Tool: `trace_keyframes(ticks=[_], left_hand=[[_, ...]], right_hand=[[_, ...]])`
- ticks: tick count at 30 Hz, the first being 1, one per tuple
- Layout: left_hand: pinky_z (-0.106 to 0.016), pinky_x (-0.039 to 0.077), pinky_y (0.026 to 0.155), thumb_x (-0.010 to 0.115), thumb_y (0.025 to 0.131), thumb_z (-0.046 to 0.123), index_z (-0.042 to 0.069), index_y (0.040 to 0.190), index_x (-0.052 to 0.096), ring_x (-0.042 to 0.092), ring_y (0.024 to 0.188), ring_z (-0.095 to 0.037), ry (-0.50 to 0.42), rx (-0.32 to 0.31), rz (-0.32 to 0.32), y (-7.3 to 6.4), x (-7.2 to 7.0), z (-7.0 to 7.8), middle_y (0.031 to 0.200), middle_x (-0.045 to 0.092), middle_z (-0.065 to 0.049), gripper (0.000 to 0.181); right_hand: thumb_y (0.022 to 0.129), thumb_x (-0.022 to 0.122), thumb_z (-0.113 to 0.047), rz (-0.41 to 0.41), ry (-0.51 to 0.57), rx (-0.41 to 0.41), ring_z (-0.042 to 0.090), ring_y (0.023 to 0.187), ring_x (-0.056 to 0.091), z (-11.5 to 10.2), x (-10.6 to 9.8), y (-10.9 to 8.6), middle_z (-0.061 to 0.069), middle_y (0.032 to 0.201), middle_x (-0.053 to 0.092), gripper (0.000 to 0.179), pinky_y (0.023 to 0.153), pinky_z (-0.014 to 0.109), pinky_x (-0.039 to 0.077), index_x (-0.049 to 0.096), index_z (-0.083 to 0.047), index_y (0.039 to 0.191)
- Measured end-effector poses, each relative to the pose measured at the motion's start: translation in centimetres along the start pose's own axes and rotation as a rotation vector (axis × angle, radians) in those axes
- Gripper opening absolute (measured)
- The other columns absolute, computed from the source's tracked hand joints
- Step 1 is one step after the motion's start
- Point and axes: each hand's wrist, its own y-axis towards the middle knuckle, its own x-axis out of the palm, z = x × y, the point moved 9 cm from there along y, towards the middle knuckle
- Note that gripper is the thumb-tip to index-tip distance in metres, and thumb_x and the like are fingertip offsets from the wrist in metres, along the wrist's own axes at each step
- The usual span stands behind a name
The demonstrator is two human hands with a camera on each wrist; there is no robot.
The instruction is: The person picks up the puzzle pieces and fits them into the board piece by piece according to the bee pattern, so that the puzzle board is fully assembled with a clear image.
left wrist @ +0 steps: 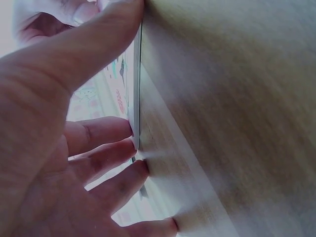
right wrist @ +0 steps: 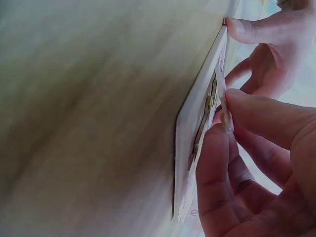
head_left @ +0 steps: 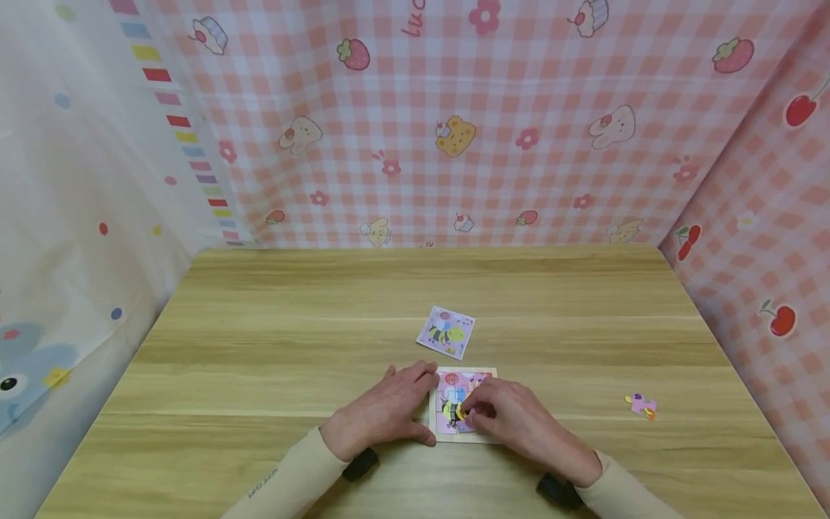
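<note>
A square jigsaw tray (head_left: pixel 447 437) with a pale rim and a bee picture lies near the front of the table. My left hand (head_left: pixel 385 407) rests at its left side, thumb at the near corner and fingertips at the far one. In the left wrist view those fingers (left wrist: pixel 106 133) are spread and fairly straight, touching the tray's edge and the table. Over the tray's right part, my right hand (head_left: pixel 519 418) pinches a thin jigsaw piece (right wrist: pixel 220 88) between thumb and fingers. The piece is tilted against the tray; its picture is mostly hidden.
Behind the tray lies a square picture card (head_left: pixel 446 333) with a similar bee. Loose pink jigsaw material (head_left: pixel 642 406), one piece or more, lies to the right on the wooden table (head_left: pixel 292 339). Patterned curtains (head_left: pixel 415 94) hang behind and at both sides.
</note>
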Motion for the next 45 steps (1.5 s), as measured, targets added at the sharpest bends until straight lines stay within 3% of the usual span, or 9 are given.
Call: trace_keyframes(ticks=[11, 20, 22, 25, 28, 31, 37, 45], left_hand=[[-0.065, 0.040, 0.111, 0.086, 0.080, 0.050, 0.005, 0.145, 0.053, 0.049, 0.139, -0.027, 0.014, -0.002, -0.003, 0.0, 0.1, 0.0, 0.153, 0.046, -0.010, 0.085], [-0.065, 0.039, 0.111, 0.087, 0.080, 0.049, 0.005, 0.144, 0.053, 0.048, 0.139, -0.028, 0.006, -0.012, -0.014, 0.1, 0.1, 0.0, 0.153, 0.045, -0.010, 0.085], [-0.065, 0.039, 0.112, 0.087, 0.080, 0.049, 0.005, 0.145, 0.053, 0.048, 0.139, -0.028, 0.004, -0.018, -0.018, 0.2, 0.2, 0.0, 0.153, 0.045, -0.010, 0.086], [-0.065, 0.038, 0.112, 0.087, 0.080, 0.049, 0.005, 0.146, 0.052, 0.047, 0.140, -0.028, 0.001, -0.021, -0.021, 0.2, 0.2, -0.1, 0.154, 0.044, -0.010, 0.086], [-0.065, 0.038, 0.112, 0.087, 0.080, 0.049, 0.005, 0.146, 0.052, 0.047, 0.141, -0.028, 0.001, -0.021, -0.021, 0.3, 0.2, -0.2, 0.155, 0.044, -0.010, 0.087], [-0.066, 0.038, 0.112, 0.087, 0.079, 0.049, 0.006, 0.146, 0.053, 0.047, 0.140, -0.028, -0.001, -0.024, -0.022, 0.2, 0.3, -0.2, 0.154, 0.044, -0.010, 0.087], [-0.066, 0.039, 0.111, 0.087, 0.080, 0.049, 0.006, 0.145, 0.053, 0.047, 0.140, -0.028, -0.003, -0.024, -0.024, 0.1, 0.2, -0.2, 0.154, 0.044, -0.010, 0.085], [-0.065, 0.039, 0.112, 0.087, 0.080, 0.049, 0.006, 0.144, 0.053, 0.047, 0.140, -0.028, -0.004, -0.014, -0.021, 0.0, 0.0, 0.0, 0.154, 0.045, -0.010, 0.084]], right_hand=[[0.085, 0.083, -0.012, -0.022, -0.006, 0.015, 0.003, 0.075, 0.051, 0.1, 0.4, 0.0, -0.009, 0.088, 0.058, 0.011, 0.066, 0.024, 0.045, 0.077, -0.014, 0.094], [0.088, 0.081, -0.014, -0.013, -0.066, 0.002, 0.006, 0.085, 0.059, -0.1, -0.7, -0.6, -0.010, 0.094, 0.064, 0.012, 0.075, 0.030, 0.053, 0.077, -0.014, 0.099], [0.090, 0.080, -0.014, -0.015, -0.088, -0.050, 0.006, 0.087, 0.059, -0.3, -1.1, -1.1, -0.009, 0.098, 0.065, 0.012, 0.076, 0.031, 0.054, 0.078, -0.015, 0.101], [0.092, 0.079, -0.017, -0.030, -0.138, -0.196, 0.009, 0.099, 0.062, -1.0, -1.3, -2.0, -0.008, 0.109, 0.068, 0.015, 0.086, 0.034, 0.056, 0.079, -0.016, 0.107], [0.093, 0.079, -0.020, -0.068, -0.193, -0.362, 0.014, 0.111, 0.064, -1.9, -0.9, -3.1, -0.003, 0.120, 0.069, 0.022, 0.094, 0.037, 0.056, 0.079, -0.015, 0.114], [0.095, 0.077, -0.024, -0.114, -0.249, -0.453, 0.017, 0.120, 0.063, -2.3, -0.1, -3.7, -0.001, 0.129, 0.068, 0.027, 0.099, 0.042, 0.055, 0.077, -0.014, 0.121], [0.100, 0.070, -0.032, -0.154, -0.316, -0.484, 0.017, 0.128, 0.059, -2.5, 0.9, -3.8, -0.003, 0.140, 0.064, 0.035, 0.103, 0.045, 0.052, 0.073, -0.015, 0.131], [0.100, 0.069, -0.037, -0.173, -0.317, -0.510, 0.013, 0.126, 0.059, -2.7, 1.2, -3.8, -0.005, 0.142, 0.063, 0.037, 0.102, 0.043, 0.051, 0.074, -0.015, 0.129]])
